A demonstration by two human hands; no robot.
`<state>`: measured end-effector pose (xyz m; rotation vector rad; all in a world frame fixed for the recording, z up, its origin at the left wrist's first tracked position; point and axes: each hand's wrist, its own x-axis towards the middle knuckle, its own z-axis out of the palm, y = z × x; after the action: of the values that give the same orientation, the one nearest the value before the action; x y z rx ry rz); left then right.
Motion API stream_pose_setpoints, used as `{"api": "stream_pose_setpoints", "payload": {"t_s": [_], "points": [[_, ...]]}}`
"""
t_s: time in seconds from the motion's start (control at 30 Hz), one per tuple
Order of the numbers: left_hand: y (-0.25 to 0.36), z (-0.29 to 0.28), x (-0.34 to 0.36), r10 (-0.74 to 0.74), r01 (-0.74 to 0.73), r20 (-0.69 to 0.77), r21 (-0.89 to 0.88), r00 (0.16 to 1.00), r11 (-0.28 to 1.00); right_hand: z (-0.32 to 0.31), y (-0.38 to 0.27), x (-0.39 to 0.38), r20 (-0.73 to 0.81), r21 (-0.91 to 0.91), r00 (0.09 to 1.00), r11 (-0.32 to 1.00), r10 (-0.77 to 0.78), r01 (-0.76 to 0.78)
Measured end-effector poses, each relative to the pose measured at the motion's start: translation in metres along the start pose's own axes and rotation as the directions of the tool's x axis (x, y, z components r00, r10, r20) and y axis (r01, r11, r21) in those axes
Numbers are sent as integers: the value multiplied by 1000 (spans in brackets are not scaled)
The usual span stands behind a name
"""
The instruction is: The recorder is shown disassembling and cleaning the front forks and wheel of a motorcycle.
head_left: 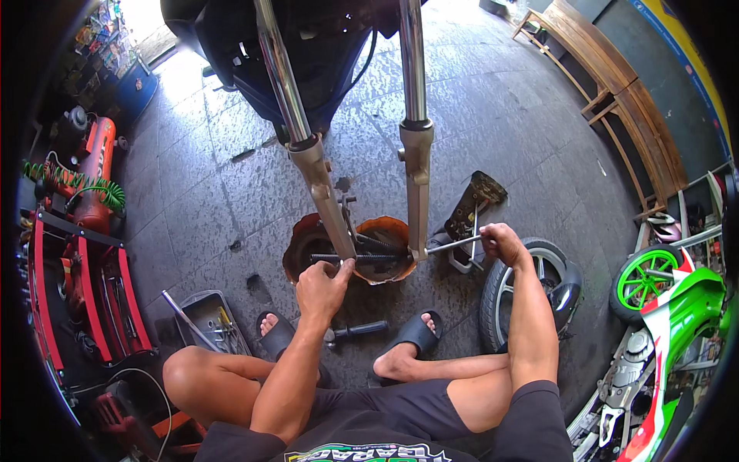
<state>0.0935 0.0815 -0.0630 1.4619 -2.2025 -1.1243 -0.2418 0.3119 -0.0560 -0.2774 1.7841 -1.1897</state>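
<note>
Head view: long steel axle rod [385, 256], dark threaded mid-section, horizontal through both fork legs [327, 192] at frame ctr, left hand [323, 286] pinching its 9 o'clock end, right hand [500, 242] fisted on wrench handle [456, 245] at 3 o'clock, rusty orange basin [389, 231] behind, tool tray [208, 316] at 8 o'clock.

Daylight glares from top left; sharp centre, dark bent fisheye rim

Colourful small packages [98, 35] hanging top left; yellow-blue banner [685, 46] top right.
</note>
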Motion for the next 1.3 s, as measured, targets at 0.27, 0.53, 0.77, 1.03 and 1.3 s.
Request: {"api": "stream_pose_setpoints", "payload": {"t_s": [0.27, 0.53, 0.77, 1.03, 1.3], "points": [[-4, -4, 0, 79, -80, 39, 25, 996, 996, -7, 20, 39, -317, -10, 927, 978, -199, 206], [2, 9, 5, 201, -207, -103, -59, 974, 976, -105, 102, 69, -791, -490, 518, 844, -326, -216], [26, -16, 22, 320, -434, -377, -271, 869, 859, -30, 104, 75, -801, -377, 596, 825, -61, -421], [96, -51, 91, 167, -344, -307, -723, 937, 599, 43, -24, 49, -348, -115, 861, 929, -370, 353], [113, -59, 114, 203, -246, -147, -714, 968, 655, 130, 3, -3, -793, 395, 602, 675, -93, 624]]}}
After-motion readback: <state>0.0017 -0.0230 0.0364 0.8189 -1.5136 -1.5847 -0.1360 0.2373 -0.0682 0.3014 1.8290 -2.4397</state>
